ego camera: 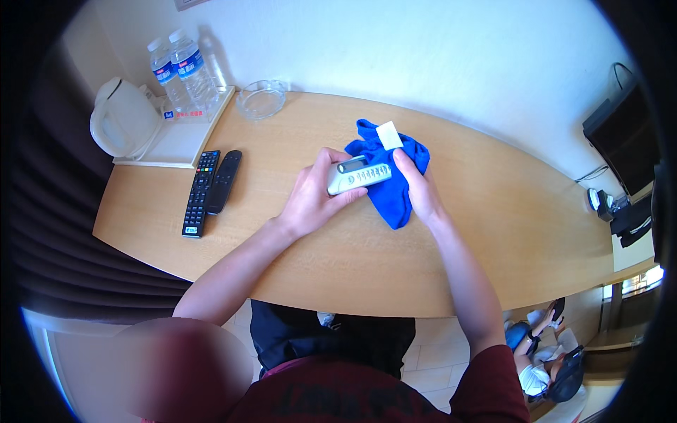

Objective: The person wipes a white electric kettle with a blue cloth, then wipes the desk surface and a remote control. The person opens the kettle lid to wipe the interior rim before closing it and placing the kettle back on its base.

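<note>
My left hand grips a pale grey remote control by its left end, thumb along the near side. Its battery compartment appears uncovered, with a dark cylindrical battery showing inside. A row of raised ribs runs along the face turned up. In my right hand is a blue cloth, bunched against the remote's right end. A white label stands out from the cloth just above my right thumb. My right fingers are mostly hidden behind the cloth.
Two more remote controls, one with many buttons and one slim black, lie left on the wooden desk. Behind them, a white tray holds a kettle and two water bottles. A glass ashtray sits nearby. A person is at lower right.
</note>
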`<action>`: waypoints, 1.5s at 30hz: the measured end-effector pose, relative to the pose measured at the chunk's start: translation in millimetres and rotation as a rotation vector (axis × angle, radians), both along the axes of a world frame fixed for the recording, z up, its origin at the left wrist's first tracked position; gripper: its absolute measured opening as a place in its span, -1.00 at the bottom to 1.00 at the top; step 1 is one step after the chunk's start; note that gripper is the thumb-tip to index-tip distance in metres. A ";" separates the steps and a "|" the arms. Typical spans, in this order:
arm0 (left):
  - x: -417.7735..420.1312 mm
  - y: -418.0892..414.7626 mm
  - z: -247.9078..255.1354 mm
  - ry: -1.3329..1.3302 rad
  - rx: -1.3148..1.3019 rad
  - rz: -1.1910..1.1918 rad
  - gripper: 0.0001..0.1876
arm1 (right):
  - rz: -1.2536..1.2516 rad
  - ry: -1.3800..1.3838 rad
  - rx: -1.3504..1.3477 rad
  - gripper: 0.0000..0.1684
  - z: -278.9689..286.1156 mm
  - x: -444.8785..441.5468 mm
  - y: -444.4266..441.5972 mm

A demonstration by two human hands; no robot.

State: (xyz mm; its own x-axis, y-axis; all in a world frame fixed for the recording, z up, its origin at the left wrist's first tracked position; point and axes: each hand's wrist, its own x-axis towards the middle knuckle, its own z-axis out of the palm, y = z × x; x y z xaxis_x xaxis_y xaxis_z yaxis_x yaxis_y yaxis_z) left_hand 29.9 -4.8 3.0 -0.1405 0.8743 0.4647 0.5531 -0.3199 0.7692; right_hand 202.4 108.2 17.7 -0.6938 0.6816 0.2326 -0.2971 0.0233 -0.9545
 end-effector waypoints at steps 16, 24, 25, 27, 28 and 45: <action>2.7 -2.0 -0.2 -0.034 -0.273 -0.360 -0.40 | 0.178 -0.483 0.411 -0.47 14.7 21.0 4.3; 8.8 6.0 -3.3 -0.478 -0.177 -0.249 -0.27 | -0.265 -0.084 0.257 -0.63 -19.8 -9.2 -6.9; 7.9 6.6 -4.3 -0.508 -0.162 -0.280 -0.32 | -0.300 -0.065 0.309 -0.64 -20.5 -10.3 -10.3; 6.5 7.0 -9.1 -0.573 -0.133 -0.340 -0.42 | -0.320 -0.051 0.345 -0.64 -20.0 -11.9 -14.9; 7.2 5.8 -9.0 -0.549 -0.135 -0.328 -0.46 | -0.304 -0.057 0.329 -0.64 -18.4 -12.5 -17.1; 6.4 6.2 -7.1 -0.557 -0.201 -0.172 -0.59 | -0.252 0.238 -0.139 -0.56 -12.4 -19.6 -23.5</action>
